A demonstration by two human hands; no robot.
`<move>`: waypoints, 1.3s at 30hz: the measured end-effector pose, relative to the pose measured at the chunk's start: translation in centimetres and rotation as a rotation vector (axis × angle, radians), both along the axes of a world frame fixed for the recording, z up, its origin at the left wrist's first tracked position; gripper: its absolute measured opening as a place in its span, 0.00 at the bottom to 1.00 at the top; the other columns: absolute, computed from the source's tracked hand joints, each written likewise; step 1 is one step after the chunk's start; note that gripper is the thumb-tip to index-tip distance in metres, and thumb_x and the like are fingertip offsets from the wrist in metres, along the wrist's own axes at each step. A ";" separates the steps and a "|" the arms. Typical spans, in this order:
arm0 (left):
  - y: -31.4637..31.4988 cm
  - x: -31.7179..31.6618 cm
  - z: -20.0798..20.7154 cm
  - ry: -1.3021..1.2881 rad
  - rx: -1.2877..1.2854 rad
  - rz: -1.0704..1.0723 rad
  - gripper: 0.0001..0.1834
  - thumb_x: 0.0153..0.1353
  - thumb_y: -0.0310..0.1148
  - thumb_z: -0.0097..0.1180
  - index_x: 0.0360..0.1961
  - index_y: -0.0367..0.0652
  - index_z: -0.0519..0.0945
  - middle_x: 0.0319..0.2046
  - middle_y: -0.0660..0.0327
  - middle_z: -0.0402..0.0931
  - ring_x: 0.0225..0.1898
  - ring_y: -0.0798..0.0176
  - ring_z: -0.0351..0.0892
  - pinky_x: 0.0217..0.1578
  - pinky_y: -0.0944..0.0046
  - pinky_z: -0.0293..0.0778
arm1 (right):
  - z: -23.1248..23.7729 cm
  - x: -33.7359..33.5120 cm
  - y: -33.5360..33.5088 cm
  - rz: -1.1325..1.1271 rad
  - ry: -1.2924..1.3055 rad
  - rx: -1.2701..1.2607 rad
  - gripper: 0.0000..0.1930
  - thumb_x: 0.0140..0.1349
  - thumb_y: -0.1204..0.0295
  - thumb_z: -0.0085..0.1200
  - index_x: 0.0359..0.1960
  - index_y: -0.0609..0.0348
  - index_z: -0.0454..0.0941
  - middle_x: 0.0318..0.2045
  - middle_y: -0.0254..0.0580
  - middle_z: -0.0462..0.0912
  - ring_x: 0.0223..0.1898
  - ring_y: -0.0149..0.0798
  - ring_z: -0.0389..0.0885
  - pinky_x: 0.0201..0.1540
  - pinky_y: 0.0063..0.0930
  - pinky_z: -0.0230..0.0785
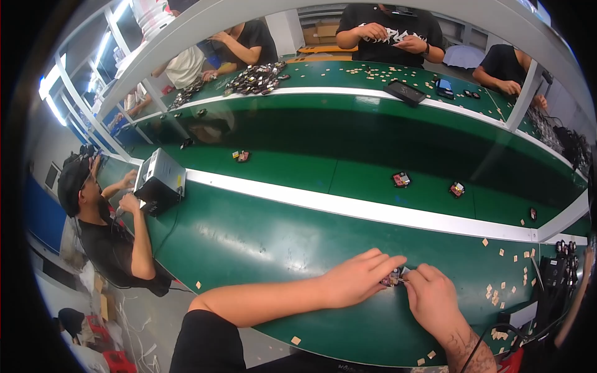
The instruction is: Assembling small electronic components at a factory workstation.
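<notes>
Here, we set the scene out line by line.

Left hand: our left hand lies flat-fingered on the green bench, fingertips closed down on the small part, pinning it from nine o'clock.

Right hand: our right hand is curled narrow, thumb and forefinger pinched at the part's three o'clock edge; whether they grip a tab or a sliver of something we cannot tell.

Small part: a dark little assembly with a reddish fleck, resting on the bench between the two hands, touching both, at about five o'clock in the view.

Step in hand: we judge this a fine fitting or peeling job on the part, held steady by one hand and worked by the other.

Next move: it seems to call for a steady pin from the left and a small, careful pull or press from the right fingertips, without letting the part skid.

Scraps: tan paper bits lie scattered at three o'clock of the hands.

Conveyor: similar parts ride the belt at twelve o'clock, well apart from us.

Neighbour: a person at nine o'clock works beside a grey box machine.

Cables: black leads hang at the far three o'clock rim.
</notes>
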State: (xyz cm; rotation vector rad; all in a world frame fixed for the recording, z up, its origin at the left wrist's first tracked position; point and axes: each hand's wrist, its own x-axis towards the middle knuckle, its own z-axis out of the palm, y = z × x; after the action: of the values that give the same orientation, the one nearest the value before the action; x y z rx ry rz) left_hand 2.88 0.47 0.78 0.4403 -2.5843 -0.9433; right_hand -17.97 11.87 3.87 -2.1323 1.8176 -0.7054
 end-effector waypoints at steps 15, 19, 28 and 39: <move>0.9 -0.6 -0.1 0.075 -0.146 -0.061 0.35 0.64 0.25 0.68 0.72 0.35 0.70 0.48 0.52 0.79 0.51 0.45 0.77 0.53 0.50 0.78 | 0.4 0.6 1.6 0.027 0.284 0.031 0.10 0.56 0.76 0.60 0.40 0.57 0.82 0.36 0.40 0.78 0.39 0.44 0.83 0.39 0.38 0.80; 0.2 0.0 0.4 0.005 -0.035 0.061 0.41 0.57 0.24 0.74 0.72 0.39 0.70 0.52 0.48 0.81 0.52 0.40 0.80 0.54 0.46 0.79 | 0.6 0.5 0.6 0.059 0.220 0.017 0.13 0.57 0.76 0.60 0.44 0.58 0.80 0.38 0.41 0.79 0.42 0.46 0.84 0.41 0.39 0.82; 0.3 -1.1 1.0 0.095 -0.161 -0.030 0.41 0.55 0.21 0.71 0.72 0.35 0.71 0.42 0.53 0.77 0.44 0.45 0.76 0.48 0.50 0.77 | -0.1 -0.4 0.8 0.063 0.222 0.020 0.09 0.54 0.77 0.63 0.38 0.60 0.82 0.36 0.39 0.80 0.41 0.42 0.85 0.40 0.35 0.83; 0.7 -0.9 1.1 0.067 -0.134 0.031 0.42 0.51 0.20 0.77 0.69 0.39 0.73 0.41 0.51 0.79 0.42 0.45 0.78 0.45 0.50 0.77 | -0.8 -1.6 0.1 -0.026 -0.099 0.102 0.05 0.63 0.76 0.63 0.40 0.57 0.83 0.34 0.42 0.80 0.39 0.51 0.86 0.38 0.46 0.82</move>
State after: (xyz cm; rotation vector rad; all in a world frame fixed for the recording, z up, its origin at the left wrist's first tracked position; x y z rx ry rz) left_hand 2.02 1.21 1.85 0.4037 -2.5528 -0.7562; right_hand -19.54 12.01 3.11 -1.9771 1.7928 -0.6958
